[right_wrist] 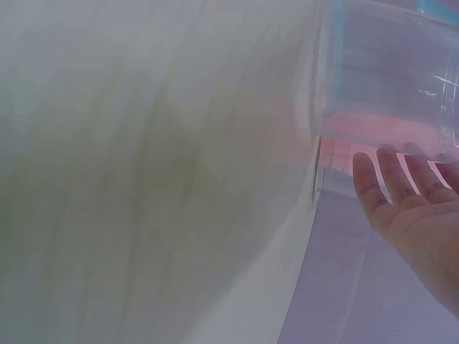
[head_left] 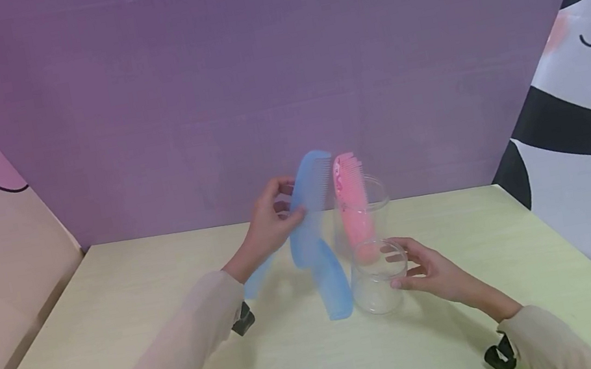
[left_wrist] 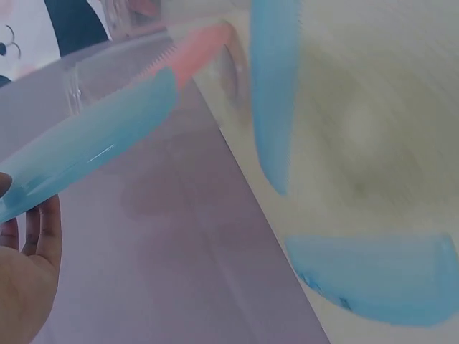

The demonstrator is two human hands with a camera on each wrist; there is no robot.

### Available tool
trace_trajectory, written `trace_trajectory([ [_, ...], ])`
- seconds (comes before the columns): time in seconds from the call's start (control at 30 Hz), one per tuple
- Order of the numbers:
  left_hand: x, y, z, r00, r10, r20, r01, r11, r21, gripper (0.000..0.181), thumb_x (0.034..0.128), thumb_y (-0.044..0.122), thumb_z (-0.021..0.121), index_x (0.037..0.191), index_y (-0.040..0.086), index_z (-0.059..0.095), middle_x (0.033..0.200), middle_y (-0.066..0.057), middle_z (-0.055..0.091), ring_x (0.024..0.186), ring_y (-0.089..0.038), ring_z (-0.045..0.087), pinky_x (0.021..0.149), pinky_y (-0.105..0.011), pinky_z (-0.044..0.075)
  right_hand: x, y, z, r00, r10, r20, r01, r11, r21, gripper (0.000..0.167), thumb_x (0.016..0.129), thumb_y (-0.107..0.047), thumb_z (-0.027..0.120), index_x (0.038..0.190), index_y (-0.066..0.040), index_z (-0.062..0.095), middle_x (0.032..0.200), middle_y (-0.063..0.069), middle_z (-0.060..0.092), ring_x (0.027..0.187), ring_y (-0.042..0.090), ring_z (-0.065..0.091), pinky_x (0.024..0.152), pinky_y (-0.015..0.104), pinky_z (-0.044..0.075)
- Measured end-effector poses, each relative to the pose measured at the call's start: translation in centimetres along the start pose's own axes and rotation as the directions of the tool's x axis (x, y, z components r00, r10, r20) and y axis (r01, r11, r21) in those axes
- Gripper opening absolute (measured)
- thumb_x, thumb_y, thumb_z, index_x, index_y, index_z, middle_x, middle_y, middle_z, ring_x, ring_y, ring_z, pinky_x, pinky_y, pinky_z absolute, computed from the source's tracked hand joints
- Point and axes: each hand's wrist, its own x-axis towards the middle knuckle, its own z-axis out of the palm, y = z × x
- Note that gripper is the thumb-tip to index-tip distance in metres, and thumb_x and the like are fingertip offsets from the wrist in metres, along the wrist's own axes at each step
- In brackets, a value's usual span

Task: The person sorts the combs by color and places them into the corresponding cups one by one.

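My left hand (head_left: 271, 215) holds a translucent blue comb (head_left: 307, 202) up off the table, pinched between thumb and fingers. In the left wrist view this comb (left_wrist: 93, 140) runs up from the hand (left_wrist: 29, 279). Around the side of the front clear plastic cup (head_left: 376, 292) my right hand (head_left: 429, 270) has its thumb and fingers. The right wrist view shows the fingers (right_wrist: 394, 183) against the cup (right_wrist: 387, 72). Behind it, a pink comb (head_left: 353, 200) stands upright in a second clear cup (head_left: 377, 196).
Two more blue combs lie on the table (head_left: 166, 260): one comb (head_left: 333, 287) left of the front cup, another comb (head_left: 257, 278) partly hidden by the left wrist. A purple backdrop (head_left: 197, 96) rises along the table's far edge.
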Motion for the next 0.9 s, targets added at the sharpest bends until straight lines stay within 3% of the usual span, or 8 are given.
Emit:
trace_trajectory([
  [0.17, 0.0, 2.6, 1.1, 0.999, 0.030, -0.013, -0.031, 0.998, -0.049, 0.041, 0.0823, -0.001, 0.061, 0.120, 0.001, 0.045, 0.108, -0.018, 0.053, 0.082, -0.030, 0.058, 0.075, -0.035, 0.054, 0.0, 0.2, 0.0, 1.000, -0.005, -0.005, 0.005, 1.000, -0.003, 0.066, 0.082, -0.017, 0.067, 0.138, -0.012, 0.032, 0.137, 0.015, 0.041, 0.123, 0.029, 0.045, 0.086, 0.030, 0.050],
  [0.3, -0.3, 5.0, 1.8, 0.998, 0.057, -0.025, -0.059, 0.994, -0.092, 0.040, 0.0824, -0.004, 0.059, 0.119, -0.003, 0.043, 0.107, -0.021, 0.052, 0.078, -0.029, 0.057, 0.072, -0.032, 0.053, 0.0, 0.3, 0.0, 1.000, -0.014, -0.003, 0.014, 1.000, 0.010, 0.066, 0.082, -0.015, 0.067, 0.138, -0.010, 0.032, 0.137, 0.017, 0.040, 0.122, 0.037, 0.042, 0.085, 0.031, 0.050],
  [0.4, -0.1, 5.7, 2.5, 0.998, 0.050, -0.033, -0.053, 0.991, -0.126, 0.039, 0.0830, -0.004, 0.058, 0.118, -0.003, 0.042, 0.108, -0.020, 0.051, 0.078, -0.028, 0.058, 0.072, -0.031, 0.053, 0.0, 0.4, 0.0, 1.000, -0.020, -0.003, 0.020, 1.000, 0.015, 0.066, 0.083, -0.014, 0.066, 0.138, -0.009, 0.032, 0.137, 0.019, 0.040, 0.122, 0.041, 0.041, 0.085, 0.031, 0.050],
  [0.63, 0.3, 6.1, 4.3, 0.999, 0.028, -0.033, -0.033, 0.981, -0.190, 0.040, 0.0841, -0.002, 0.058, 0.119, -0.001, 0.039, 0.111, -0.019, 0.049, 0.087, -0.030, 0.061, 0.076, -0.031, 0.054, 0.0, 0.3, 0.0, 1.000, -0.030, 0.004, 0.030, 0.999, 0.021, 0.065, 0.083, -0.013, 0.065, 0.138, -0.008, 0.031, 0.136, 0.015, 0.040, 0.122, 0.043, 0.040, 0.085, 0.032, 0.050],
  [0.83, -0.1, 6.2, 5.7, 0.999, 0.030, -0.036, -0.037, 0.978, -0.208, 0.038, 0.0841, -0.002, 0.057, 0.117, -0.002, 0.039, 0.113, -0.019, 0.050, 0.088, -0.032, 0.061, 0.075, -0.031, 0.054, 0.0, 0.2, -0.1, 0.999, -0.032, 0.005, 0.031, 0.999, 0.019, 0.063, 0.084, -0.012, 0.064, 0.138, -0.012, 0.031, 0.136, 0.015, 0.040, 0.123, 0.042, 0.040, 0.086, 0.032, 0.049],
  [0.9, -0.4, 6.1, 6.1, 0.999, 0.024, -0.035, -0.031, 0.977, -0.213, 0.038, 0.0840, -0.002, 0.057, 0.117, -0.002, 0.039, 0.113, -0.019, 0.050, 0.089, -0.032, 0.061, 0.075, -0.032, 0.055, -0.1, 0.2, -0.1, 1.000, -0.024, 0.001, 0.024, 1.000, 0.015, 0.063, 0.084, -0.013, 0.064, 0.138, -0.014, 0.032, 0.136, 0.014, 0.040, 0.123, 0.035, 0.043, 0.086, 0.032, 0.050],
])
